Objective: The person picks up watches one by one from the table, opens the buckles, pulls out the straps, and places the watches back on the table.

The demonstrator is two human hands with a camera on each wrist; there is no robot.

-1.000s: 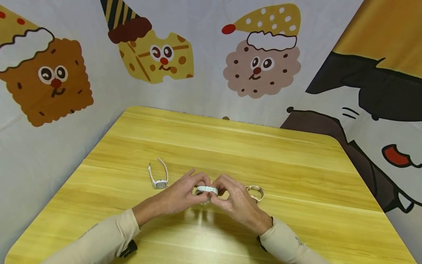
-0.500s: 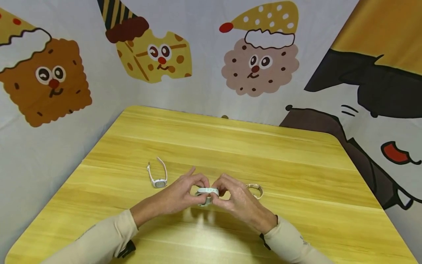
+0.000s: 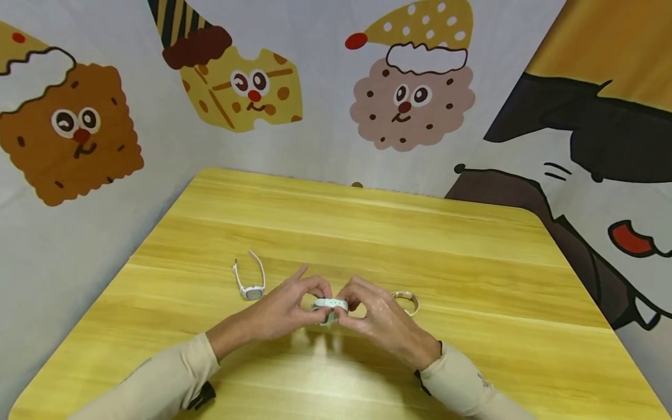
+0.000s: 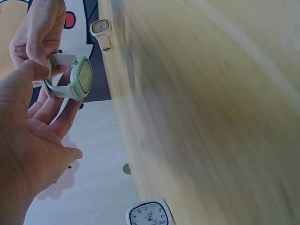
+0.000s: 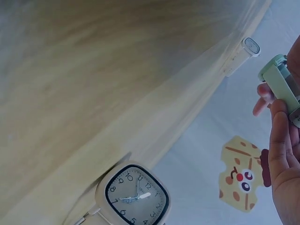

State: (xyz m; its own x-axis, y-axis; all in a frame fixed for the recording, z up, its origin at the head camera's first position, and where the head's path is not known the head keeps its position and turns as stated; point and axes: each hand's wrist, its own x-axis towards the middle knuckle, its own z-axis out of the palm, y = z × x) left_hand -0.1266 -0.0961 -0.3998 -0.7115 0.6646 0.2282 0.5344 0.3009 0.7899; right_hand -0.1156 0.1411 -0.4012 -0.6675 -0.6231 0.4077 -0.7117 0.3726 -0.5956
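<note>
Between my two hands is a mint green wristwatch (image 3: 332,303), its band curved into a loop. My left hand (image 3: 283,308) pinches one side of the band between thumb and fingers. On the other side, the thumb and fingertips of my right hand (image 3: 375,318) pinch it too. The left wrist view shows the round dial (image 4: 85,77) facing away from my fingers, over the tabletop. Fingertips hide where the band's ends meet. A white watch with a pale pink band (image 3: 254,291) lies left of my left hand. Just beyond my right hand rests a cream watch (image 3: 408,302), partly hidden.
The wood-grain table (image 3: 336,233) has rounded far corners. White cloth with cartoon figures (image 3: 325,151) hangs behind it and along its sides. Dark straps (image 3: 202,396) show under my sleeves at the wrists.
Both hands keep hold of the mint green watch in nearly the same spot. My right forearm has shifted slightly outward, and the watch case shows a little differently below the band.
</note>
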